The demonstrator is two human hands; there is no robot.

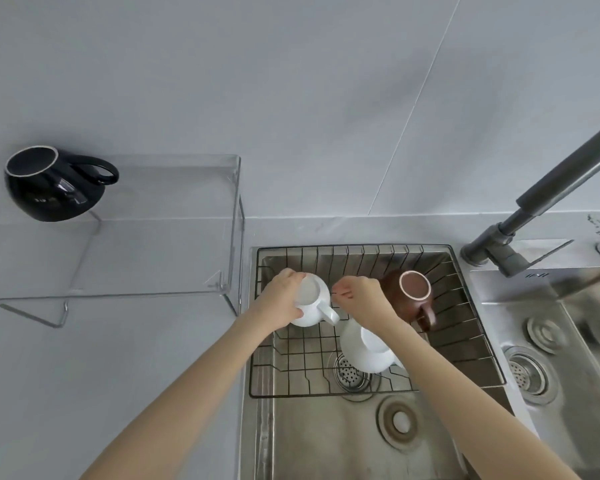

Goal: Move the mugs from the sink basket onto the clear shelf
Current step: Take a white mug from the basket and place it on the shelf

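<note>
A wire sink basket (329,395) sits in the steel sink and holds three mugs. My left hand (280,300) is shut around the body of a white mug (313,304) at the basket's left side, its handle pointing right. My right hand (360,296) hovers with curled fingers between that mug and a brown mug (415,289), close against the brown mug's left side; whether it grips anything is hidden. A second white mug (365,353) lies under my right forearm. A black mug (54,183) stands on the left end of the clear shelf (160,237).
The clear shelf stands on the grey counter left of the sink (326,441), against the wall. A dark faucet (551,188) rises at the right, its arm reaching up and right. A second basin with a drain (527,372) lies to the right.
</note>
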